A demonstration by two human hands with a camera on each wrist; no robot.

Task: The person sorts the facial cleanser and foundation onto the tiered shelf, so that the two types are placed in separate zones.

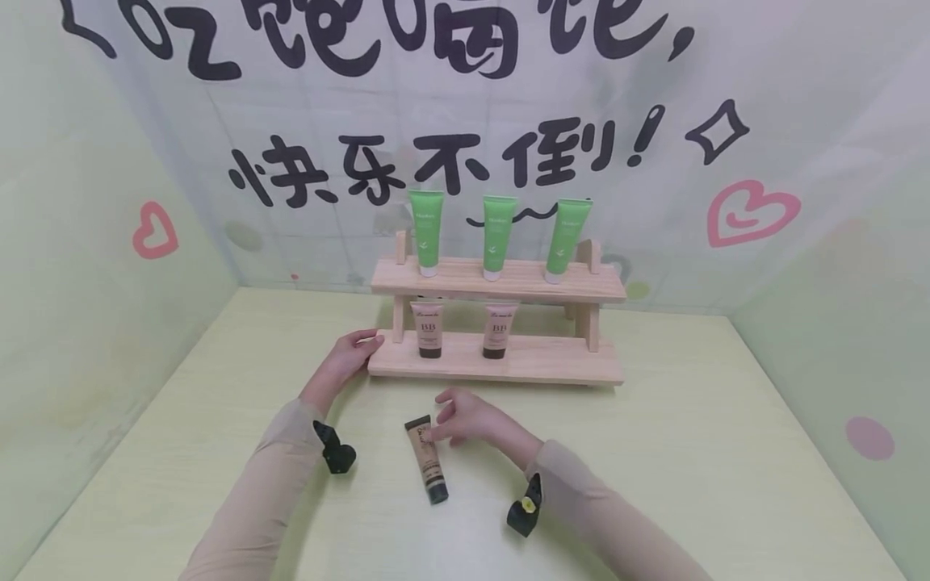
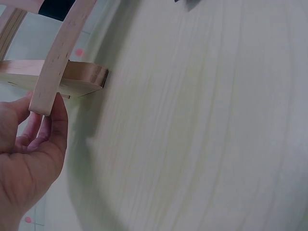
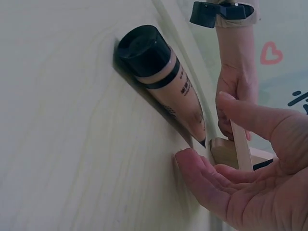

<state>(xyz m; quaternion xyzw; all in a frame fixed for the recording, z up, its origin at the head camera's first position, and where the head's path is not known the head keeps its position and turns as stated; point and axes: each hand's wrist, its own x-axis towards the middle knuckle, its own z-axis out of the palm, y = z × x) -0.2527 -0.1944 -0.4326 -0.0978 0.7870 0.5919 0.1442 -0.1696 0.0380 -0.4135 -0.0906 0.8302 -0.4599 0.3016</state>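
A two-tier wooden display rack [image 1: 555, 365] stands toward the back of the table. My left hand [image 1: 352, 355] pinches the left end of its lower board [image 2: 57, 67] between thumb and fingers. In front of the rack, a tan cosmetic tube [image 1: 426, 461] with a dark cap lies on the tabletop, cap toward me. My right hand [image 1: 472, 418] is beside the tube's flat end, thumb and fingers spread apart. In the right wrist view the tube [image 3: 171, 94] lies just beyond the loosely bent fingers; whether they touch it I cannot tell.
Three green tubes [image 1: 497, 236] stand on the upper tier. Two pinkish BB cream tubes [image 1: 429, 327] stand on the lower tier, left and middle. Pale printed cloth walls [image 1: 349, 250] enclose the back and sides of the wood-grain table [image 1: 697, 452].
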